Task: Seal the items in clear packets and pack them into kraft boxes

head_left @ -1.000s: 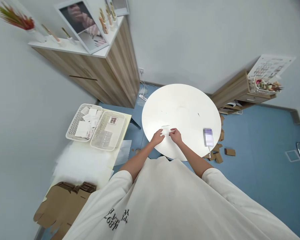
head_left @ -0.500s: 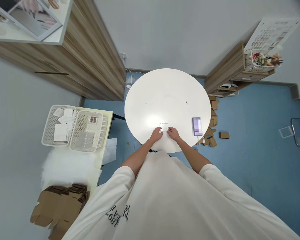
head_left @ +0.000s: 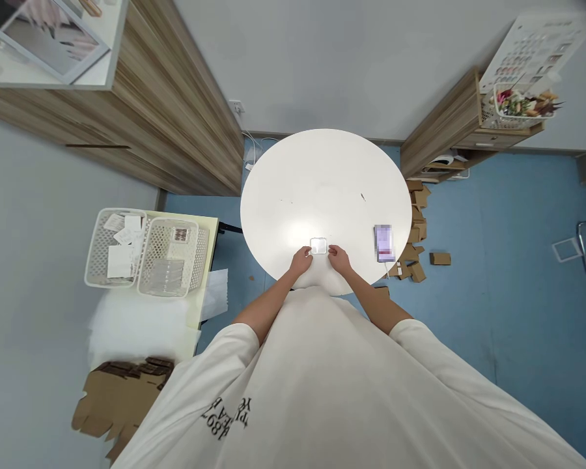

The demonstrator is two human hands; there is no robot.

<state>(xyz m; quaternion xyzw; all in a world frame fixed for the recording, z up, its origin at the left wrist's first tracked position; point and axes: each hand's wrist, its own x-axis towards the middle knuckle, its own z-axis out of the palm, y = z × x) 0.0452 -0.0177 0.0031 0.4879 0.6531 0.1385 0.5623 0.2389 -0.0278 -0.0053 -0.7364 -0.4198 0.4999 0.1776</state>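
Observation:
A small flat clear box (head_left: 318, 245) with pale edges lies on the white round table (head_left: 325, 156), close to its front edge. My left hand (head_left: 301, 260) is at the box's left side, its curled fingers and thumb against that edge. On the other side is my right hand (head_left: 340, 260), its fingertips drawn together just off the box's right edge. Whether something thin is between those fingertips is too small to see. A phone-like device (head_left: 383, 243), blurred out and with a white cable, lies on the table to the right.
Two white baskets (head_left: 141, 270) with cards and clear packs stand on a side table at left, beside white sheeting (head_left: 137, 326) and flattened cardboard (head_left: 114, 404). Small brown boxes (head_left: 440, 258) lie on the floor at right. A wooden cabinet (head_left: 176, 117) rises at back left.
My view has shifted, so the table sits further left and higher. The box now lies flat, and my right fingertips have come slightly away from its edge.

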